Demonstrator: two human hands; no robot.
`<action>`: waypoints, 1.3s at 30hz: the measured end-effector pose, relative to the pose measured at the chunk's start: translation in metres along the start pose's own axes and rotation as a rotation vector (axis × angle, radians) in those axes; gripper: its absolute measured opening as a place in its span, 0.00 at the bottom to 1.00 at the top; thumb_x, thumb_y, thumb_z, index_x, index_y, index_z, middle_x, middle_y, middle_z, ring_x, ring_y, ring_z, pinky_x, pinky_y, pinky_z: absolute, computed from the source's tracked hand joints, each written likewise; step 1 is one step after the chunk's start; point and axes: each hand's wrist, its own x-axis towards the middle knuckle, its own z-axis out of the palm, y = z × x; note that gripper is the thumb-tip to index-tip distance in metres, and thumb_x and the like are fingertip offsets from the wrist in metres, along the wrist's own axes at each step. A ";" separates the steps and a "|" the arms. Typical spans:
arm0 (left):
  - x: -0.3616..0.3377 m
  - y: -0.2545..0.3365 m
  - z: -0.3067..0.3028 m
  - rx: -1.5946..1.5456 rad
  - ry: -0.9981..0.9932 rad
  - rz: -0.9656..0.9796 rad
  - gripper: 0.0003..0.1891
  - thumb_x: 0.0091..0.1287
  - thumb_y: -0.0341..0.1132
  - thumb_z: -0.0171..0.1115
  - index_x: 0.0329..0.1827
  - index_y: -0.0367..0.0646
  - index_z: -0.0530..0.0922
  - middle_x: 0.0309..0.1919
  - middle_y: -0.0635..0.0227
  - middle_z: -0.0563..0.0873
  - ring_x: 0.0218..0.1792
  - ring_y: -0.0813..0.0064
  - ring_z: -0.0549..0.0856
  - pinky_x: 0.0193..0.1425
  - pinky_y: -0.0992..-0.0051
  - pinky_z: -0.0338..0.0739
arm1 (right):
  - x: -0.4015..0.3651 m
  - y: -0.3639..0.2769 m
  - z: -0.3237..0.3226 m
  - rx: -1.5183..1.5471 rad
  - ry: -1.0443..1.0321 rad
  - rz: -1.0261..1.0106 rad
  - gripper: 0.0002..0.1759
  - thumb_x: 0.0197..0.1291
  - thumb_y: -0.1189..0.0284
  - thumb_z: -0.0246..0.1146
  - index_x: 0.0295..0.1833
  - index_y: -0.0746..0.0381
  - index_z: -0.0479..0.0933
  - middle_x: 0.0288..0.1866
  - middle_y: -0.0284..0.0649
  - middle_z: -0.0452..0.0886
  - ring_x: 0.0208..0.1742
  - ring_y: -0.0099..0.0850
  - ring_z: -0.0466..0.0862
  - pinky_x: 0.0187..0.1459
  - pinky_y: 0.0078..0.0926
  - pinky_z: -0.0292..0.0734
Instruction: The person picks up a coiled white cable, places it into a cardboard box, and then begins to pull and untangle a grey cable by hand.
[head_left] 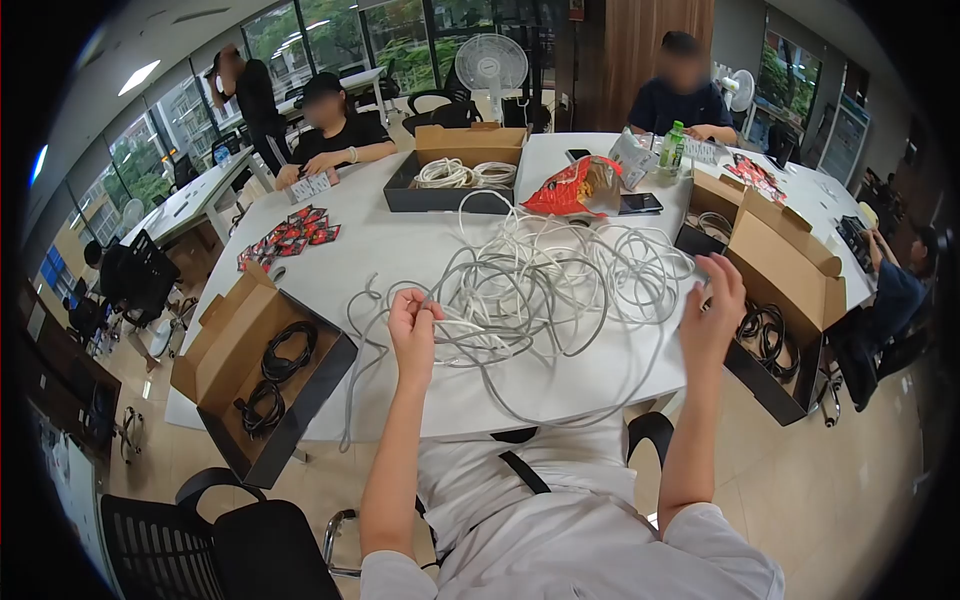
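A loose tangle of white and grey cables point(540, 285) lies on the white table point(350, 225). My left hand point(413, 322) is at the tangle's left side, its fingers pinched on a white cable that runs right into the pile. My right hand point(715, 300) is raised by the tangle's right edge, fingers apart and curved. A grey cable passes close beside it, and no cable shows clearly in its grasp. Grey loops hang near the table's front edge between my two hands.
Open boxes with black cables stand left point(325, 385) and right point(800, 400). Behind the tangle are a box of coiled white cables point(400, 195), a red bag point(570, 190), a phone point(640, 204) and a green bottle point(672, 147). Several people are around; a chair point(265, 550) stands lower left.
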 end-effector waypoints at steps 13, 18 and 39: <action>-0.014 0.002 0.009 0.056 -0.098 0.160 0.14 0.60 0.17 0.42 0.46 0.39 0.68 0.29 0.69 0.75 0.30 0.83 0.74 0.36 0.83 0.68 | -0.020 -0.102 0.086 0.126 -1.034 -0.644 0.08 0.56 0.72 0.67 0.40 0.62 0.81 0.37 0.39 0.85 0.37 0.41 0.81 0.47 0.35 0.74; -0.010 -0.007 -0.002 0.182 -0.021 0.208 0.18 0.62 0.18 0.41 0.53 0.39 0.68 0.26 0.69 0.76 0.28 0.83 0.71 0.35 0.82 0.64 | 0.001 -0.084 0.088 0.488 -0.828 -0.322 0.06 0.57 0.69 0.66 0.33 0.60 0.83 0.28 0.42 0.84 0.31 0.39 0.82 0.39 0.30 0.73; 0.023 -0.051 -0.037 0.409 0.158 0.037 0.14 0.69 0.22 0.42 0.51 0.39 0.75 0.30 0.72 0.78 0.21 0.88 0.69 0.22 0.85 0.61 | 0.101 0.062 0.016 2.135 -0.116 0.652 0.12 0.72 0.61 0.54 0.43 0.58 0.75 0.25 0.26 0.64 0.33 0.23 0.66 0.50 0.31 0.62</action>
